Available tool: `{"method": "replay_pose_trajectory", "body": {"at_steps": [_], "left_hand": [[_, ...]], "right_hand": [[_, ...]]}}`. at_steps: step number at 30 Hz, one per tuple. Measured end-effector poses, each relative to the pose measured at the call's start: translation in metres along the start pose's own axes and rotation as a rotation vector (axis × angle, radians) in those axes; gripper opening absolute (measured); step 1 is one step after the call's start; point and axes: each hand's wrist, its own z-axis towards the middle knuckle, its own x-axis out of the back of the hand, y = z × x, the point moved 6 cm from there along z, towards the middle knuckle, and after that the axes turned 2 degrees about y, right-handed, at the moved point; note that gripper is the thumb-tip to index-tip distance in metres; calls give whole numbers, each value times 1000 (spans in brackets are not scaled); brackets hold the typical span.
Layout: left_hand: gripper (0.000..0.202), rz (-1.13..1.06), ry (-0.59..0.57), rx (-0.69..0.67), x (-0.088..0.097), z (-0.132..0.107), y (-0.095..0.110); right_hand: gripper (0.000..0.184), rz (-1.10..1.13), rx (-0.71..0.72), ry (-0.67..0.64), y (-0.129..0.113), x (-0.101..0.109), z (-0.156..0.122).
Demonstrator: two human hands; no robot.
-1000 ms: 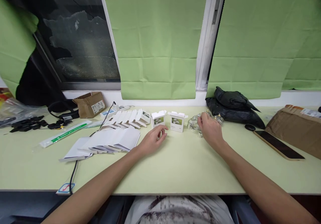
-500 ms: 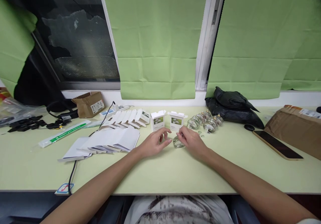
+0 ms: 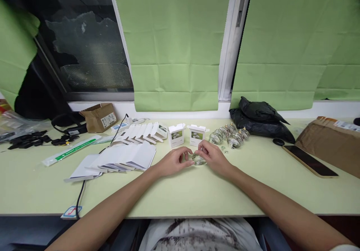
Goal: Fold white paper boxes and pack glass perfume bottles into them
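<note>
Looking at the middle of the frame, I see my left hand (image 3: 171,162) and my right hand (image 3: 214,157) meeting over the pale green tabletop (image 3: 197,194). Both pinch a small clear glass bottle (image 3: 199,160) between them. The right fingers close on its right end and the left fingertips on its left end, and it lies low, at or just above the table surface.

Just above the hands stand two small white open cartons with green pictures, one (image 3: 176,135) left of the other (image 3: 196,136). To their right lies a cluster of similar clear glass bottles (image 3: 230,137). A crumpled black plastic bag (image 3: 261,120) is behind that cluster.

Left of centre I see a fanned row of flat white cartons (image 3: 140,132) and a stack of folded white card sheets (image 3: 123,159). A dark slab phone (image 3: 309,161) lies at the right.
</note>
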Motion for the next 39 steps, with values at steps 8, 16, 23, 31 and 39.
{"method": "replay_pose_trajectory", "body": {"at_steps": [8, 16, 23, 31, 39], "left_hand": [[45, 61, 6, -62, -2, 1, 5], [41, 70, -4, -61, -4, 0, 6], [40, 83, 3, -52, -1, 0, 8], [39, 110, 18, -51, 2, 0, 7], [37, 128, 32, -66, 3, 0, 7]], "right_hand": [[17, 125, 15, -47, -3, -3, 0], [22, 230, -37, -106, -1, -8, -2], [26, 227, -39, -147, 3, -10, -3], [27, 94, 8, -174, 11, -9, -5], [31, -12, 12, -224, 11, -7, -5]]}}
